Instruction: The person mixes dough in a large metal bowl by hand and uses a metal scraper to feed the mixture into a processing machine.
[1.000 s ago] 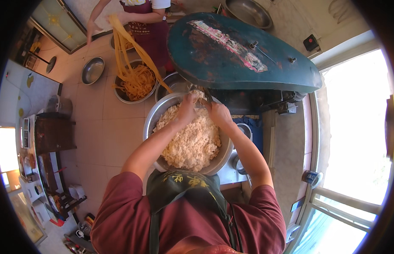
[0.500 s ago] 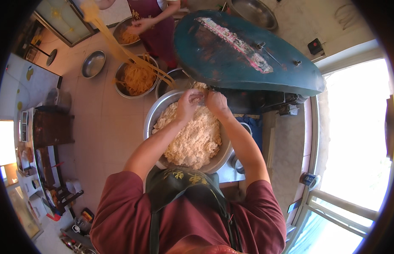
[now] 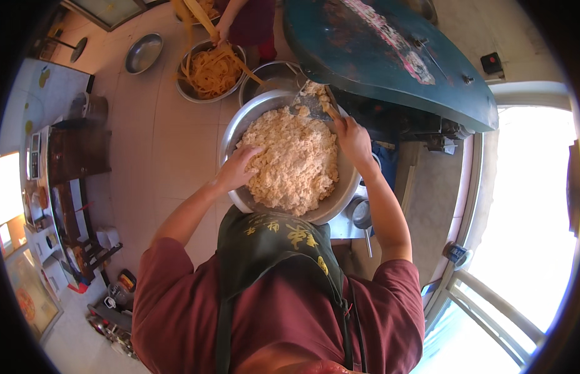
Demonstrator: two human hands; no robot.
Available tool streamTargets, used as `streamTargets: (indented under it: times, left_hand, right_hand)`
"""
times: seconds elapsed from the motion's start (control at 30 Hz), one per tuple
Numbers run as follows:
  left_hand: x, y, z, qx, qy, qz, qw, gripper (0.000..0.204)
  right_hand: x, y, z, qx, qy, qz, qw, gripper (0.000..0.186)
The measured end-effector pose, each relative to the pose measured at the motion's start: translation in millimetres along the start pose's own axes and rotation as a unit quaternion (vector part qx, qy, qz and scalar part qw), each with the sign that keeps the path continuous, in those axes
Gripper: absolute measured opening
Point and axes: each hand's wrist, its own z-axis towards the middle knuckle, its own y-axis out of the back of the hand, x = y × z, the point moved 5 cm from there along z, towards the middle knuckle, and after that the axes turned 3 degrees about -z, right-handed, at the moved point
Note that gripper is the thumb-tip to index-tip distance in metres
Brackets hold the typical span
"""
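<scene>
A wide metal basin (image 3: 229, 134) in front of me is heaped with pale, crumbly dough (image 3: 290, 165). My left hand (image 3: 238, 167) lies over the basin's left rim, its fingers apart and touching the side of the dough. At the right rim is my right hand (image 3: 353, 140), its fingers closed round the lower end of a short, tan wooden stick (image 3: 331, 107). The stick points up to the metal feed opening (image 3: 310, 107) of the green machine (image 3: 377, 68), where more dough crumbs lie. Part of the right hand's grip is hidden.
Beyond the basin, a co-worker's hand (image 3: 223, 30) is at long orange strips (image 3: 203, 15) above a bowl of noodle-like strips (image 3: 215, 71). Another metal bowl (image 3: 143, 53) stands on the floor at left. A saucepan (image 3: 362, 215) sits right of the basin.
My hands have come apart from the feed opening: the left down to the dough's left side, the right to the right rim with the stick. The orange strips have lowered toward their bowl.
</scene>
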Motion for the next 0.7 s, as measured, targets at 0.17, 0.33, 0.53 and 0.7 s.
streamTargets:
  times: [0.17,0.33,0.53,0.7]
  left_hand:
    - [53.7,-34.9,-57.2,-0.125,0.122,-0.079,0.981,0.064]
    - [74.3,-85.4,-73.9,-0.203,0.201,-0.143,0.948,0.062]
    - [46.9,-78.7,-61.6,-0.271,0.286,-0.065,0.917,0.067]
    - [74.6,-92.8,-44.4,-0.354,0.312,-0.067,0.879,0.066]
  right_hand:
    - [-41.9,11.5,-74.5,0.031,0.017,0.074,0.997,0.023]
    - [-99.6,-13.1,-90.0,0.045,0.067,-0.011,0.997,0.028]
    - [-82.2,-33.4,-35.9,0.193,0.090,-0.167,0.963,0.029]
    - [-103.8,-55.7,-44.6,0.185,0.034,-0.177,0.966,0.029]
